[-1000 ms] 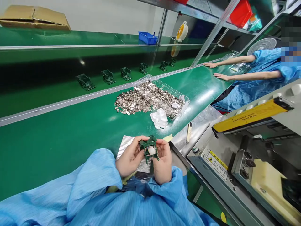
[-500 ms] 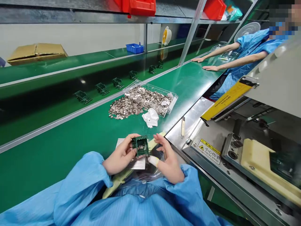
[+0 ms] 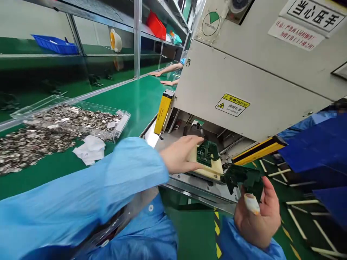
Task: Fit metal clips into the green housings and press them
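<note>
My left hand [image 3: 183,153] reaches over a cream fixture [image 3: 214,169] in the press opening, its fingers stretched out and apart. A dark green plastic housing [image 3: 207,151] sits in that fixture, right beside my left fingertips; whether they touch it I cannot tell. Off the fixture's right side, my right hand [image 3: 258,213] grips another dark green plastic housing [image 3: 244,177] between thumb and fingers. A white wrap covers the right thumb's tip.
The large press [image 3: 217,79] carries warning labels, with yellow bars [image 3: 163,112] flanking its opening. Small metal pieces [image 3: 35,144] lie heaped beside a clear tray [image 3: 119,126] on the green bench. A crumpled white cloth [image 3: 90,150] lies nearby. A co-worker's hands [image 3: 166,82] rest farther along.
The view has swung right from the bench to the press. My left hand, which held a green housing, is now open at the fixture; my right hand, then open, grips a green housing.
</note>
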Motion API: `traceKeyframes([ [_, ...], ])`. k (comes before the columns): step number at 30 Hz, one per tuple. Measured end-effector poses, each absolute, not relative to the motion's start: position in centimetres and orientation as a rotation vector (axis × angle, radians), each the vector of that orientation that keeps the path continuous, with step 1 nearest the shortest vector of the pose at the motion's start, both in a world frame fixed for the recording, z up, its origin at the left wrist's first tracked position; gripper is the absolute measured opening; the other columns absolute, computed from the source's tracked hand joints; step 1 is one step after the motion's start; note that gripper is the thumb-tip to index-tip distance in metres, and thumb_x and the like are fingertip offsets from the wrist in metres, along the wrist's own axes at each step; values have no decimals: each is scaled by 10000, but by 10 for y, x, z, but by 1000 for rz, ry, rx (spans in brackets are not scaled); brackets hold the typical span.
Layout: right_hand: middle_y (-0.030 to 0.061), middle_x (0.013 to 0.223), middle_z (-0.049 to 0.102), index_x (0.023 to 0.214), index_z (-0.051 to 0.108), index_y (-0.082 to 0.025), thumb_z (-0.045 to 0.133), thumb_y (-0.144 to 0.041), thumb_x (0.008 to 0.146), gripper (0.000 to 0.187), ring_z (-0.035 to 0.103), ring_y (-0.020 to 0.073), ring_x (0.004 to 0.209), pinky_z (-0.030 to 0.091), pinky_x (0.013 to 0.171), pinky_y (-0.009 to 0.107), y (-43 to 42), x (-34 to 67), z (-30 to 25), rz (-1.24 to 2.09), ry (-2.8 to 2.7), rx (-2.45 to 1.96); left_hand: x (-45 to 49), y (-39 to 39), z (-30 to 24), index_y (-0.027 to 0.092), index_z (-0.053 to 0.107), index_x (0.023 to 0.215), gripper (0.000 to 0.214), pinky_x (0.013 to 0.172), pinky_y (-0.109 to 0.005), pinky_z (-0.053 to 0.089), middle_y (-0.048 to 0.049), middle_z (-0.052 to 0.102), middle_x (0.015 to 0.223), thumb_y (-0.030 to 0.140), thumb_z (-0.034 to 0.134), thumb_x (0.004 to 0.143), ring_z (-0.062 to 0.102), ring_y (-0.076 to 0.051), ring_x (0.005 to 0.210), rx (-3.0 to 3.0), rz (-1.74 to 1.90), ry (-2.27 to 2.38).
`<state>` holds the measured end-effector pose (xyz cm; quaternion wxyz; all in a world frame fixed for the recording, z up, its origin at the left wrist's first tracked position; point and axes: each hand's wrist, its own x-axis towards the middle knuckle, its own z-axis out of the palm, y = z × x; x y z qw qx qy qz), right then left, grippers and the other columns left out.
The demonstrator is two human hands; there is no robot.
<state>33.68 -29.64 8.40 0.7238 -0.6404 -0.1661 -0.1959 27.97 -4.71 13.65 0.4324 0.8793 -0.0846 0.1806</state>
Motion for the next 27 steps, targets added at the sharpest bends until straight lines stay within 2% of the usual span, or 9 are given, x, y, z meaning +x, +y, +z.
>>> traceKeyframes([
  [3,153,1407,520,1370,513,-202,775,-329,717,715,510,354,1289,402,1064,586,-309,359,88,-396,-373,-1524,329,-67,139,93,412,1406,847,1038,-560,424,-233,571,1327,363,789,697,521,-405,1251,2222,375,-113],
  [5,160,1351,565,1354,527,-186,800,-349,688,737,552,346,1242,406,1060,583,-304,370,94,-361,-425,-1555,336,-69,142,102,423,1397,839,992,-542,468,-215,625,1243,368,794,693,585,-382,1167,2117,360,-22],
  [10,127,1234,640,1301,570,-199,852,-359,617,757,613,286,1148,485,1007,466,-266,404,111,-175,-696,-1692,268,-33,145,118,503,1294,682,989,-455,510,-146,660,1164,224,788,683,645,-268,1073,1747,328,12],
  [16,93,1236,657,1319,548,-207,753,-388,748,634,600,268,1185,444,1049,443,-236,423,121,108,-1059,-1861,148,26,112,210,595,1212,584,1039,-502,474,-105,661,1199,294,815,678,613,-324,1165,1796,43,305],
  [19,104,1362,584,1353,530,-218,708,-420,777,635,512,285,1296,360,1113,480,-243,415,119,-1,-1055,-1913,128,34,82,241,604,1233,604,1097,-521,402,-115,581,1344,358,815,680,527,-346,1280,1866,-34,384],
  [21,102,1441,512,1343,547,-222,687,-461,782,625,433,294,1361,302,1146,492,-261,407,108,-233,-953,-1944,131,33,64,248,606,1242,624,1116,-531,370,-121,455,1480,391,818,674,442,-363,1358,1867,-40,361],
  [23,117,1421,526,1305,576,-207,639,-508,807,586,456,303,1335,329,1120,510,-289,400,88,-483,-656,-1951,139,31,51,249,604,1251,656,1131,-539,341,-120,362,1551,409,830,656,383,-372,1401,1837,-52,318],
  [25,149,1251,637,1207,625,-172,598,-569,811,562,575,316,1187,420,1026,531,-321,394,61,-587,-199,-1922,147,31,45,253,602,1259,694,1154,-533,308,-114,371,1552,412,848,630,363,-364,1417,1816,-74,285],
  [27,143,1019,712,1046,663,-161,671,-637,702,588,650,324,1013,497,906,522,-350,389,32,-388,51,-1866,152,34,44,259,595,1275,722,1174,-524,276,-103,426,1522,402,858,617,374,-349,1414,1812,-105,268],
])
